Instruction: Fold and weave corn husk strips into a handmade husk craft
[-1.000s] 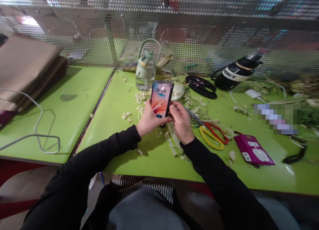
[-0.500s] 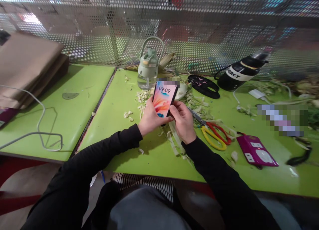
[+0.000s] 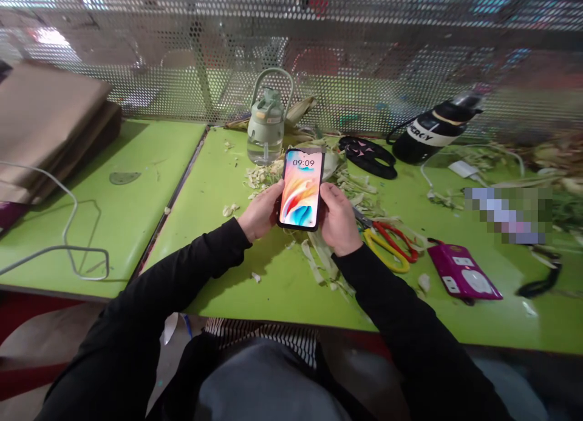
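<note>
A smartphone [image 3: 301,190] in a dark case is held upright above the green table, its lit screen facing me and reading 09:09. My left hand [image 3: 263,211] grips its left edge, thumb along the side. On the opposite edge my right hand [image 3: 337,217] is closed round the case. The fingers behind the phone are hidden. Beneath and around it lie pale plant scraps [image 3: 314,260]. Scissors [image 3: 387,245] with red and yellow handles rest just right of my right hand.
A pale green bottle [image 3: 265,126] stands behind the phone. To the right are a black bottle [image 3: 430,132], a black item with pink marks [image 3: 367,155], and a purple device [image 3: 464,272]. Brown paper stacks [image 3: 50,117] and a grey cable [image 3: 68,220] sit left. A perforated metal screen [image 3: 173,56] borders the back.
The phone has turned to face me more squarely. My left hand has shifted from its lower front to its left edge; my right hand now holds the right edge. The view moved slightly.
</note>
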Action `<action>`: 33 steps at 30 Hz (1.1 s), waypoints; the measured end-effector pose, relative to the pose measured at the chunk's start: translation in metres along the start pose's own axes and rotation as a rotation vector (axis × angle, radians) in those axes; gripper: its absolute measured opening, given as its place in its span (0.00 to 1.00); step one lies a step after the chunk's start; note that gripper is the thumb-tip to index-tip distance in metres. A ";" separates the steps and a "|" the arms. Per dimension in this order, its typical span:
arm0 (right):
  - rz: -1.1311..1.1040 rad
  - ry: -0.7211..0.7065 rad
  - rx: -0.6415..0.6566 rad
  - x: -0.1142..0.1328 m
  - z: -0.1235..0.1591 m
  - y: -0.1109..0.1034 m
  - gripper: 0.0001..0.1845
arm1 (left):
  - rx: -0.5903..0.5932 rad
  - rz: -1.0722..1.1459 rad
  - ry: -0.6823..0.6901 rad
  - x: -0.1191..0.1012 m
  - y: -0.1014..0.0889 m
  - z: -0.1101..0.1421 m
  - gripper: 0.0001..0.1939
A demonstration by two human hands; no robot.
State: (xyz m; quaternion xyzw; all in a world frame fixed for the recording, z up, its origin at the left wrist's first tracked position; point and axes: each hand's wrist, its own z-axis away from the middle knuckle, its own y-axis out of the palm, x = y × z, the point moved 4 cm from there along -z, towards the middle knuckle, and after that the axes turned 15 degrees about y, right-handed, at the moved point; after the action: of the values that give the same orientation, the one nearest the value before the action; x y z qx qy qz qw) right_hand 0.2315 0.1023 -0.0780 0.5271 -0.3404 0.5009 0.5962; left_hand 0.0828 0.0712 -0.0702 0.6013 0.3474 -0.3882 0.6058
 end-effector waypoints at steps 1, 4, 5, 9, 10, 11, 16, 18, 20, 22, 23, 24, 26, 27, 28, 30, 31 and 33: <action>0.029 0.006 0.014 0.001 0.000 0.000 0.24 | 0.014 0.045 -0.018 0.003 0.000 -0.001 0.25; 0.192 -0.105 -0.055 0.011 0.002 -0.006 0.24 | 0.020 0.119 -0.008 0.010 -0.001 -0.004 0.27; 0.283 -0.209 -0.106 0.018 0.004 -0.009 0.23 | 0.020 0.130 0.002 0.011 -0.001 -0.004 0.28; 0.740 -0.750 -0.166 0.042 0.024 -0.007 0.23 | 0.065 0.177 0.056 0.009 0.001 -0.006 0.31; 0.839 -0.851 -0.130 0.043 0.028 -0.004 0.25 | 0.081 0.186 0.067 0.008 0.001 -0.006 0.31; 0.921 -0.930 -0.094 0.043 0.032 -0.002 0.28 | 0.091 0.194 0.075 0.007 0.002 -0.007 0.31; 1.101 -1.048 -0.053 0.036 0.034 0.003 0.36 | 0.105 0.243 0.070 0.006 0.004 -0.006 0.28; 1.120 -1.035 -0.073 0.035 0.034 0.003 0.38 | 0.109 0.258 0.056 0.007 0.006 -0.005 0.28; 1.132 -1.012 -0.087 0.035 0.034 0.002 0.39 | 0.114 0.261 0.047 0.008 0.007 -0.003 0.27; 1.129 -0.986 -0.096 0.036 0.034 0.002 0.40 | 0.120 0.262 0.049 0.007 0.008 -0.002 0.27; 1.127 -0.975 -0.100 0.036 0.033 0.001 0.40 | 0.121 0.263 0.052 0.006 0.009 -0.002 0.27; 1.123 -0.971 -0.105 0.036 0.033 0.001 0.41 | 0.121 0.264 0.054 0.006 0.009 -0.001 0.27; 1.116 -0.969 -0.119 0.036 0.032 0.000 0.42 | 0.117 0.260 0.049 0.005 0.010 0.000 0.27; 1.109 -0.971 -0.124 0.036 0.032 0.000 0.41 | 0.115 0.255 0.045 0.005 0.010 0.001 0.26; 1.100 -0.976 -0.126 0.037 0.031 -0.001 0.41 | 0.111 0.251 0.042 0.005 0.011 0.001 0.25; 1.079 -0.986 -0.126 0.037 0.031 -0.001 0.39 | 0.101 0.250 0.044 0.005 0.011 0.002 0.24; 1.079 -0.983 -0.128 0.037 0.031 -0.001 0.39 | 0.096 0.254 0.051 0.005 0.011 0.002 0.23; 1.111 -0.962 -0.143 0.037 0.030 -0.002 0.39 | 0.084 0.263 0.068 0.005 0.010 0.002 0.22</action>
State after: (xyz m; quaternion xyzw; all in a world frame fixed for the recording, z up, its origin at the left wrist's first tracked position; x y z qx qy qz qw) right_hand 0.2466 0.0821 -0.0373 0.3984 -0.8127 0.4189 0.0724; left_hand 0.0942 0.0685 -0.0702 0.6793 0.2693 -0.2991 0.6136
